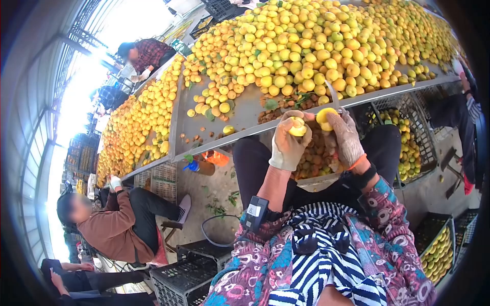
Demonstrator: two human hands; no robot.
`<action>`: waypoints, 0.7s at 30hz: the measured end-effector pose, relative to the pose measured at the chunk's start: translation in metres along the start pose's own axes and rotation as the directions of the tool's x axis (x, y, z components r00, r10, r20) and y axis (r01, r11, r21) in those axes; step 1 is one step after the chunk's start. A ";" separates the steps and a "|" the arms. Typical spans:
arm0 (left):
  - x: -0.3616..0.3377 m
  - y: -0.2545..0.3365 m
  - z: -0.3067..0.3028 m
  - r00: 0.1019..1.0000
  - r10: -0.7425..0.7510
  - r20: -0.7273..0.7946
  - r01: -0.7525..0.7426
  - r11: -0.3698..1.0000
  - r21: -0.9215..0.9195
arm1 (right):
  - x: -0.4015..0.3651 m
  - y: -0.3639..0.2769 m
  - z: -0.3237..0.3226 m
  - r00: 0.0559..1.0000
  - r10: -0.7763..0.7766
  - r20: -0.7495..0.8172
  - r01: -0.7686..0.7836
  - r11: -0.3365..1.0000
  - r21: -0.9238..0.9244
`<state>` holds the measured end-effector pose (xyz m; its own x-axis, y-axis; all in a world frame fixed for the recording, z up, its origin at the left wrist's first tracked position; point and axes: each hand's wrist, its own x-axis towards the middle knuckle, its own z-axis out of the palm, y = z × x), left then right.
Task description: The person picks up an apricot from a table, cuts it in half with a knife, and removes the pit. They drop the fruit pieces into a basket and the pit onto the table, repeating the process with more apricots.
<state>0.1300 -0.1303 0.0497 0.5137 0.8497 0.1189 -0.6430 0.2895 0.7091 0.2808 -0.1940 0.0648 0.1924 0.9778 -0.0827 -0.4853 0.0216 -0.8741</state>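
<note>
Both of my hands wear soiled work gloves and are held up over my lap, close together. My left hand (291, 143) is closed around a pale yellow apricot piece (297, 126), its cut side partly showing. In my right hand (348, 136) is a knife (333, 96) with the blade pointing up and away from me. The same hand pinches a yellow apricot half (325, 118) between thumb and fingers. Below the hands, between my knees, is a container of brownish apricot pieces or pits (319, 153), partly hidden by my wrists.
A metal table (245, 115) ahead is heaped with whole apricots (306, 41). Beneath it at right stands a crate of yellow-green fruit (403, 137). Black crates (184, 278) stand at lower left. Co-workers sit at left, one in a brown top (109, 229); another person is at far right.
</note>
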 end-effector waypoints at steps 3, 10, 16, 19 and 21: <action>0.002 0.001 0.003 0.952 -0.031 -0.303 -0.002 0.994 -0.107 | 0.012 0.014 -0.016 0.977 -0.211 -0.016 0.179 0.864 -0.471; 0.009 0.004 -0.016 0.937 -0.111 -0.331 0.096 0.993 -0.064 | 0.035 -0.006 0.006 0.962 -0.259 -0.088 0.260 0.966 0.001; 0.009 0.006 0.016 0.896 -0.186 -0.404 0.205 0.979 0.004 | 0.043 -0.037 0.069 0.909 -0.404 -0.103 0.417 0.867 0.272; -0.002 0.005 0.025 0.932 -0.062 -0.358 0.157 0.957 0.245 | 0.046 -0.038 0.074 0.874 -0.457 -0.165 0.486 0.825 0.288; -0.008 -0.006 0.012 0.968 0.224 -0.115 -0.049 0.616 0.787 | 0.048 -0.035 0.070 0.904 -0.409 -0.120 0.422 0.820 0.385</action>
<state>0.1368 -0.1441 0.0529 0.2882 0.9378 0.1939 0.0259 -0.2100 0.9774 0.2475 -0.1329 0.1254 0.4751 0.8506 0.2254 -0.6455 0.5110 -0.5677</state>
